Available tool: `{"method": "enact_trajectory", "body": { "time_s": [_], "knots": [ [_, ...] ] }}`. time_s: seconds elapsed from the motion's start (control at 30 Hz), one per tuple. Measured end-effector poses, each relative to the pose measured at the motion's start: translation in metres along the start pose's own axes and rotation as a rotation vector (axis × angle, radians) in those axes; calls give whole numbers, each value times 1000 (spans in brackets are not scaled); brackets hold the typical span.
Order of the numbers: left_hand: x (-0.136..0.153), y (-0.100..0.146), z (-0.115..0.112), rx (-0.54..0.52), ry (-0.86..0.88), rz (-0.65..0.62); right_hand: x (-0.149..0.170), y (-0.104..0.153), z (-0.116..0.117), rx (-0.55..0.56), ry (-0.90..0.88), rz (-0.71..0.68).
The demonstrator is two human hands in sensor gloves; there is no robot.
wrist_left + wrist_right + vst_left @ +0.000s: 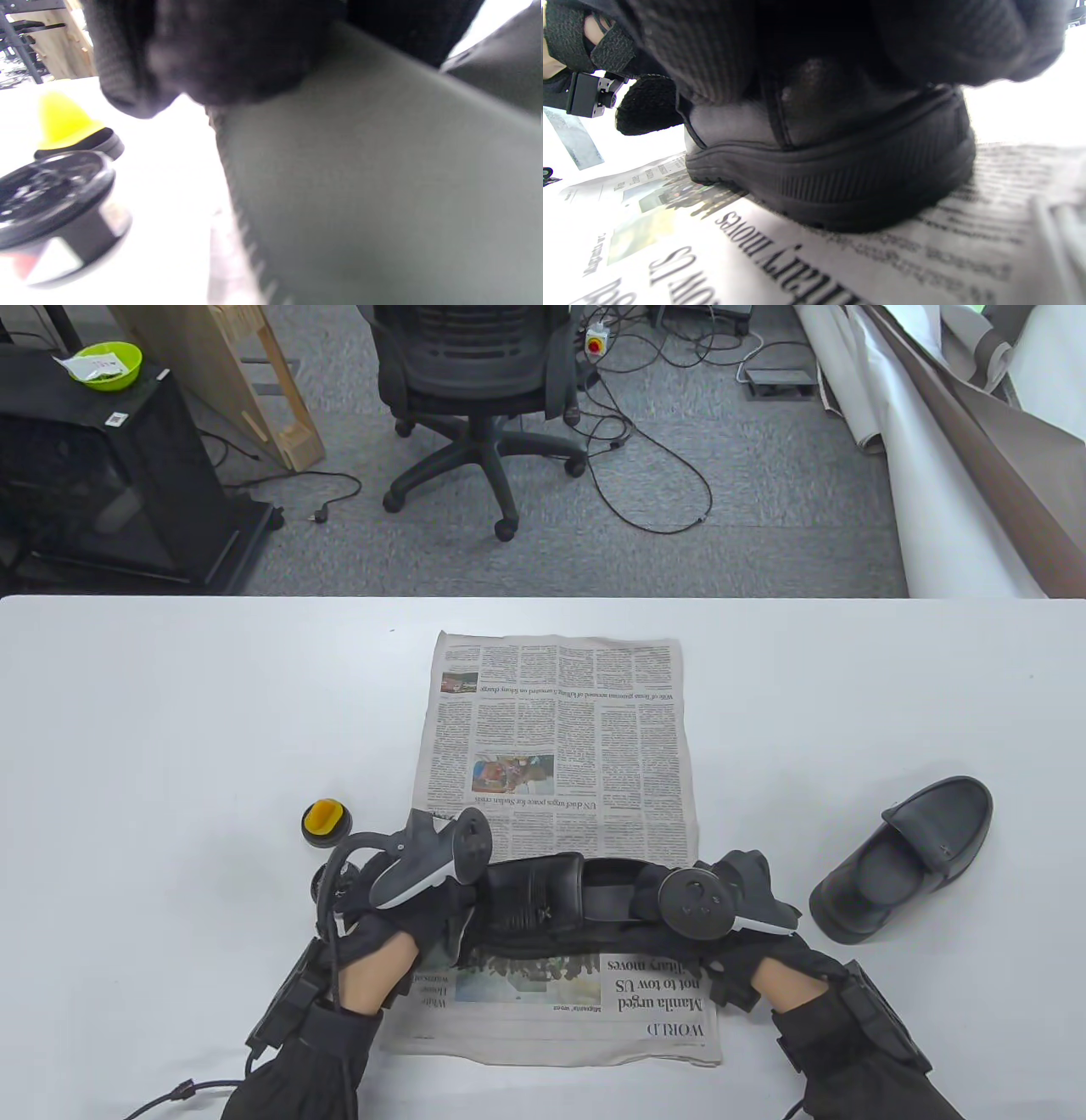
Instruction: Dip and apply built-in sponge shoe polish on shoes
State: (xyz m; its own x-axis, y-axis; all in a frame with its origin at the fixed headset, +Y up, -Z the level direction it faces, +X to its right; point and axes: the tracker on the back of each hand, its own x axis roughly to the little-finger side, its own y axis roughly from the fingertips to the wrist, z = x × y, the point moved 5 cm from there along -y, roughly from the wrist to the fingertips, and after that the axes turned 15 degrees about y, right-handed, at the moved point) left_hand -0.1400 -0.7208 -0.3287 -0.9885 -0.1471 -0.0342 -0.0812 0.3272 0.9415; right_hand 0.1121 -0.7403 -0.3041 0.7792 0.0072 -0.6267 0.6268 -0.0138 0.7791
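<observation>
Both hands on the black shoe (pixel 543 899) lying crosswise on the newspaper (pixel 560 729): left hand (pixel 407 899) grips the toe end, right hand (pixel 738 899) curls over the heel; probably light, stiff sole, soft smooth upper, so hold by heel and sole; matte black loafer, ribbed sole; open polish tin (pixel 51 212) and yellow-sponge lid (pixel 326 821) just left; second shoe (pixel 908 857) right on worktop (pixel 170 729).
</observation>
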Motion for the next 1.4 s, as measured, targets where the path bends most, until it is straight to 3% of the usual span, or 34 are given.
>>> {"method": "enact_trajectory", "body": {
  "time_s": [0.1, 0.2, 0.37, 0.73, 1.13, 1.3, 1.4],
  "knots": [
    [-10, 5, 2, -16, 107, -112, 0, 0, 0, -1, 0, 2],
    [-40, 14, 0, -47, 272, -269, 0, 0, 0, -1, 3, 5],
    [-79, 29, -8, -152, 262, -394, 0, 0, 0, -1, 2, 6],
    [-79, 29, -14, -141, 15, -294, 0, 1, 0, 0, 12, 14],
    [-31, 10, -13, 45, -74, -104, -1, 0, 0, -1, 5, 9],
    [-22, 9, -5, 11, -33, -134, 0, 0, 0, -1, 4, 8],
    [-42, 15, -3, -7, 206, -257, 0, 0, 0, 0, 3, 8]
  ]
}}
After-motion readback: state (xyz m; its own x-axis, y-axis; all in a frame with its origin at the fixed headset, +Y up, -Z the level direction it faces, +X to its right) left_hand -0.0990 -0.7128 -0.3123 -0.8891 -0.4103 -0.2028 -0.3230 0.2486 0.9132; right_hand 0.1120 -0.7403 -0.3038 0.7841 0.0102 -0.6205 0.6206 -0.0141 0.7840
